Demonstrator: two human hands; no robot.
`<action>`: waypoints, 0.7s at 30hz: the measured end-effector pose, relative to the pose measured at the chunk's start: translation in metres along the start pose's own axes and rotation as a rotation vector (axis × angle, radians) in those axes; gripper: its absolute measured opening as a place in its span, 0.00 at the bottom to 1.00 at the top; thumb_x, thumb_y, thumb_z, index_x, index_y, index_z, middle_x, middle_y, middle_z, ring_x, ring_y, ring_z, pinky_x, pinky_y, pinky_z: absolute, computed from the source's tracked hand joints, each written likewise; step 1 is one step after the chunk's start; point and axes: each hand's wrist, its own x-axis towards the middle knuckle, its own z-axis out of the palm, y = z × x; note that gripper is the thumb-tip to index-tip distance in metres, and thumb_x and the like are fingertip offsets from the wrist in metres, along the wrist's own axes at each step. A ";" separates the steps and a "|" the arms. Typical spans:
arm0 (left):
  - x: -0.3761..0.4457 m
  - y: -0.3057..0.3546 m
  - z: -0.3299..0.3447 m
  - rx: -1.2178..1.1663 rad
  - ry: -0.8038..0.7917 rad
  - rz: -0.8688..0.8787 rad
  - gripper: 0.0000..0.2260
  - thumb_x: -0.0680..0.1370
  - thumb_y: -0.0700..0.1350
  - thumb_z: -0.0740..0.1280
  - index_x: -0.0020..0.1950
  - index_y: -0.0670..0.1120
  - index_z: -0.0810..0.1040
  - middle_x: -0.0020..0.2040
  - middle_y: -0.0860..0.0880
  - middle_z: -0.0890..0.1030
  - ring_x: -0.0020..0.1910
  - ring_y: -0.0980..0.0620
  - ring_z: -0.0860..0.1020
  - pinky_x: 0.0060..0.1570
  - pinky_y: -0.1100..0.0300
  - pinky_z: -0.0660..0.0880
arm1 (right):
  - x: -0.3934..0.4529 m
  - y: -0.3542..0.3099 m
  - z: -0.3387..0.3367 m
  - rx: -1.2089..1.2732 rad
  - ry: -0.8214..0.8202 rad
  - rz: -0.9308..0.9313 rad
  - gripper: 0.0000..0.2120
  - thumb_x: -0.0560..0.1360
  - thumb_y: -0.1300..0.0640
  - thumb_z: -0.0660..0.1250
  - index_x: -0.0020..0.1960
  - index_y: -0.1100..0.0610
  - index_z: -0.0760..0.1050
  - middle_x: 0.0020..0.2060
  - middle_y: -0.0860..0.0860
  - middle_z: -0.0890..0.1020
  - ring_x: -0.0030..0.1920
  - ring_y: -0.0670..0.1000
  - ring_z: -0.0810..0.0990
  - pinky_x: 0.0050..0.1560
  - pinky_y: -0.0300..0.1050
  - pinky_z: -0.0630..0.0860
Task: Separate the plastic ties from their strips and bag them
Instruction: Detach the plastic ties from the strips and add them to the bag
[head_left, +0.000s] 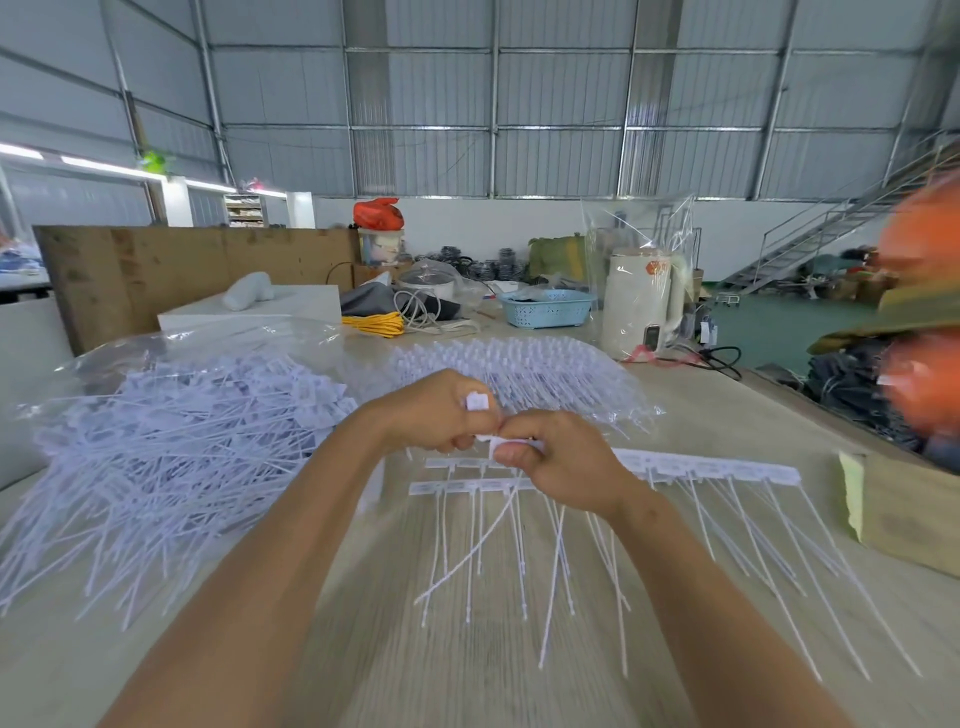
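While both hands met above the table (467, 649), the left hand (441, 415) was curled round a small bunch of white tie heads, one tab showing between its fingers (475, 402), and the right hand (561, 462) pinched the strip (717, 470) at its near end, thumb pressed on the plastic. Neither hand was slack; each grasped white plastic, and the knuckles touched where a tie seemed to be in the act of being snapped off. Motion blur made the exact tie in the pinch hard to tell.

Relative to the strip: a second, shorter strip piece (467, 487) lay just below it, ties still hanging from both toward the person. Left of the strip, a large heap of loose ties (171, 457) sat on and partly inside a clear bag (156, 348). Behind the strip, a stack of unbroken strips (509, 369) waited in clear wrap. Right of the strip stood a cardboard box (904, 509). Far behind, a blue basket (548, 309) and a white kettle (639, 306) sat on the same table.

By my reckoning the work was well along but far from finished: the heap showed many ties already freed, yet the strip in hand kept most of its ties, the stack behind looked untouched, and the heap spilled out of the bag, so bagging was not complete
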 end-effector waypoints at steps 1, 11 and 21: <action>-0.003 -0.001 -0.003 0.015 -0.039 -0.016 0.10 0.76 0.40 0.68 0.35 0.48 0.75 0.23 0.55 0.71 0.22 0.60 0.68 0.24 0.69 0.65 | -0.001 -0.001 -0.001 0.034 -0.047 0.012 0.11 0.75 0.58 0.67 0.34 0.50 0.74 0.35 0.47 0.77 0.40 0.52 0.76 0.46 0.48 0.72; 0.012 -0.009 0.015 -0.444 0.204 0.069 0.11 0.80 0.48 0.63 0.40 0.44 0.76 0.25 0.50 0.72 0.21 0.56 0.66 0.26 0.65 0.61 | -0.002 -0.011 -0.012 0.410 0.172 0.007 0.04 0.77 0.64 0.63 0.44 0.61 0.75 0.37 0.53 0.77 0.37 0.48 0.74 0.42 0.44 0.70; 0.019 0.001 0.047 -0.550 0.072 0.062 0.15 0.77 0.59 0.62 0.45 0.49 0.79 0.27 0.54 0.74 0.27 0.56 0.66 0.27 0.66 0.63 | 0.003 -0.001 0.006 0.253 0.443 0.049 0.13 0.71 0.68 0.69 0.53 0.56 0.77 0.52 0.51 0.66 0.50 0.41 0.70 0.49 0.26 0.67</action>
